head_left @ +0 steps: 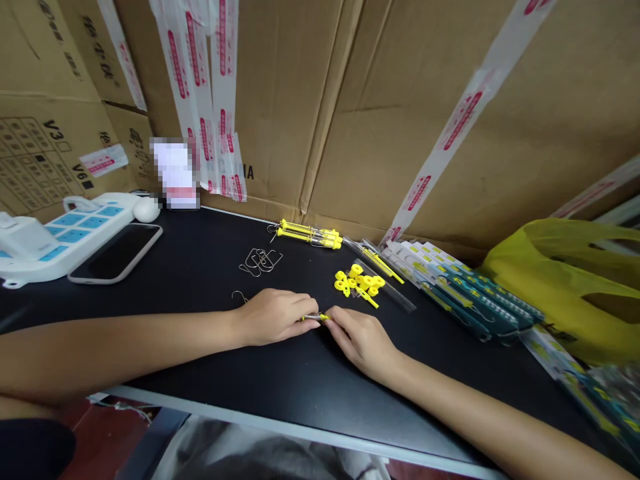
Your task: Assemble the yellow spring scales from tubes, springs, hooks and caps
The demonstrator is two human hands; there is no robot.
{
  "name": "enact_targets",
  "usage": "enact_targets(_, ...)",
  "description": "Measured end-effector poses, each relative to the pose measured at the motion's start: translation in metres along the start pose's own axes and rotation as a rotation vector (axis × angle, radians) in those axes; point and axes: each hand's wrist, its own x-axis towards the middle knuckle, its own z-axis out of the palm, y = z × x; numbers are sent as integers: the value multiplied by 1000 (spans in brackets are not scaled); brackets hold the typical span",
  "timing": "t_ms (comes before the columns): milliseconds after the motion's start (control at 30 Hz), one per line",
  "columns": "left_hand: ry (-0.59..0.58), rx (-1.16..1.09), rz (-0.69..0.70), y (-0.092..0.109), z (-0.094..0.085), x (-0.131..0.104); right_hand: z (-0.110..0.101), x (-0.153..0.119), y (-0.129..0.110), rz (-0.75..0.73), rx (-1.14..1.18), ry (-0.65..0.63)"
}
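Observation:
Near the middle of the black table, my left hand (280,316) and my right hand (363,337) meet over a small yellow piece with a metal spring (314,317). My left fingers pinch its left part, and my right fingertips close on its yellow right end. A bent metal hook (240,295) sticks out behind my left hand. Beyond the hands are loose metal hooks (261,261) and a pile of small yellow parts (357,281). Several assembled yellow and metal pieces (309,235) lie at the back edge.
At the left are a white power strip (80,230) and a phone (117,253). Clear tubes (387,287) and packaged cards (460,293) lie to the right, beside a yellow plastic bag (565,280). Cardboard (400,120) stands behind the table (300,400).

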Motion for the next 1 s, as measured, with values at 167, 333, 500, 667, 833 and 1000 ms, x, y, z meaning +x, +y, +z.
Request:
enact_targets(167, 23, 85, 89, 1, 1, 0, -1, 0, -1, -50, -13, -1)
enact_targets(333, 26, 170, 133, 2, 1, -1, -4, 2, -1, -82, 107, -54)
enact_targets(500, 19, 207, 147, 2, 1, 1, -7, 3, 0, -99, 235, -96)
enact_targets(667, 3, 249, 179, 3, 0, 1, -8, 2, 2, -146, 297, -101)
enact_targets(833, 6, 258, 196, 3, 0, 0, -9, 1, 4, -136, 367, -113)
enact_targets(1000, 22, 245, 183, 2, 1, 0, -10, 2, 5, -87, 468, -136)
